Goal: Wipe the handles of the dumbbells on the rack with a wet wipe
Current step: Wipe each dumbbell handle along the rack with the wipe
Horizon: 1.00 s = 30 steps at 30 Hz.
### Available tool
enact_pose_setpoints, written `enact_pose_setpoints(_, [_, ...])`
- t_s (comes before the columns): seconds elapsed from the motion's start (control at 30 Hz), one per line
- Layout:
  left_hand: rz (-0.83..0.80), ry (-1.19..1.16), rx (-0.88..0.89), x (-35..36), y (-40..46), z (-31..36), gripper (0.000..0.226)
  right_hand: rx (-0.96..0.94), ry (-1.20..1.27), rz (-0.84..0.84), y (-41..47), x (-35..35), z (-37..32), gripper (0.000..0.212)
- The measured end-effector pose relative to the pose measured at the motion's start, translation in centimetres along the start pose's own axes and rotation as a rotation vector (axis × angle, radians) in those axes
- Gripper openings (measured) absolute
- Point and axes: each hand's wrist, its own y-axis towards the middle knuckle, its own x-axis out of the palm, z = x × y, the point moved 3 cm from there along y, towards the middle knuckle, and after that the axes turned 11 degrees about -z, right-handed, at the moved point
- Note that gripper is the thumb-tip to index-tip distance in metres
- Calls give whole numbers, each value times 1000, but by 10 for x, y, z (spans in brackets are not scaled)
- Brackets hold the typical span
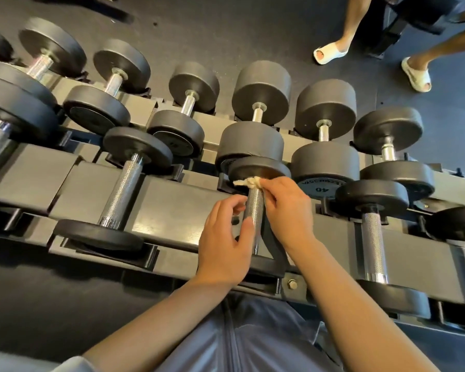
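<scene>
Wiping is under way at the far end of the centre dumbbell's handle (pixel 253 208), where the wet wipe (pixel 249 182) is pinched by the right hand (pixel 285 208); the left hand (pixel 226 237) is curled loosely beside it, holding nothing. Bunched wipe may miss knurling. Behind the handle: tiered rack (pixel 172 205), dark floor (pixel 253 28), bystander's feet (pixel 330 53).
</scene>
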Motion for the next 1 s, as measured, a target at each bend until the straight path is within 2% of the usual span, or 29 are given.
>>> enact_pose_setpoints(0.07, [16,-22,-10,0,0,0,27,-150,-309,-66,13,-6,-12,22])
enact_pose_setpoints(0.17, [87,-41,-6,-2,-1,-2,31,-245,-706,-402,24,1,-43,20])
enact_pose_setpoints(0.23, [112,-61,-21,-2,-1,-4,30,-333,-820,-476,28,4,-56,23])
enact_pose_setpoints(0.33, [129,-64,-24,-2,-2,-3,33,-391,-812,-456,29,0,-48,21])
enact_pose_setpoints(0.43, [125,-67,-29,0,-2,-1,34,-292,-699,-266,21,-9,-29,18])
enact_pose_setpoints(0.53, [134,-65,-32,1,-3,-2,31,-168,-434,-26,14,-2,-16,25])
enact_pose_setpoints(0.6, [123,-49,-32,1,-3,-2,26,-106,-283,51,10,6,-7,15])
enact_pose_setpoints(0.63, [107,-32,-33,1,-2,-2,23,-52,-183,74,9,6,-4,5])
enact_pose_setpoints(0.73, [53,22,-35,1,0,-3,19,164,150,88,4,6,6,16])
enact_pose_setpoints(0.9, [13,59,-36,0,1,-4,26,485,571,128,-5,22,17,12])
enact_pose_setpoints(1.0, [7,102,-32,0,1,-4,29,594,722,140,-7,32,24,16])
